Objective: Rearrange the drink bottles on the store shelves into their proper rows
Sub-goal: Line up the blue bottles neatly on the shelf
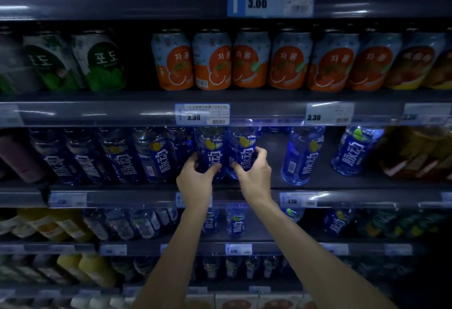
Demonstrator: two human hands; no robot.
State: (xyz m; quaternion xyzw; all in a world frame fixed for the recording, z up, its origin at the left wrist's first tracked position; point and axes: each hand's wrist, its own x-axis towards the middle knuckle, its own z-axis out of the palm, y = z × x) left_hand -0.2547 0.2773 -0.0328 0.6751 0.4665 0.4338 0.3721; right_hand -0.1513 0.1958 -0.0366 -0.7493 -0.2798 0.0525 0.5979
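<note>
On the middle shelf [318, 197] stands a row of blue drink bottles with white lettering. My left hand [195, 176] is wrapped around the lower part of one blue bottle [210, 147]. Touching it on the right is a second blue bottle [242, 145], gripped by my right hand [255, 171]. Both bottles stand upright at the shelf's front edge. Several more of the same bottles [151, 157] fill the shelf to the left. Two stand apart on the right, one nearer [302, 154] and one farther [354, 149], with gaps between them.
Orange cans [212, 61] and green cans [100, 61] line the shelf above. Price tags [201, 114] hang on the shelf rails. Lower shelves hold more blue bottles [234, 220] and yellow juice bottles [95, 269]. Amber bottles [420, 152] stand at far right.
</note>
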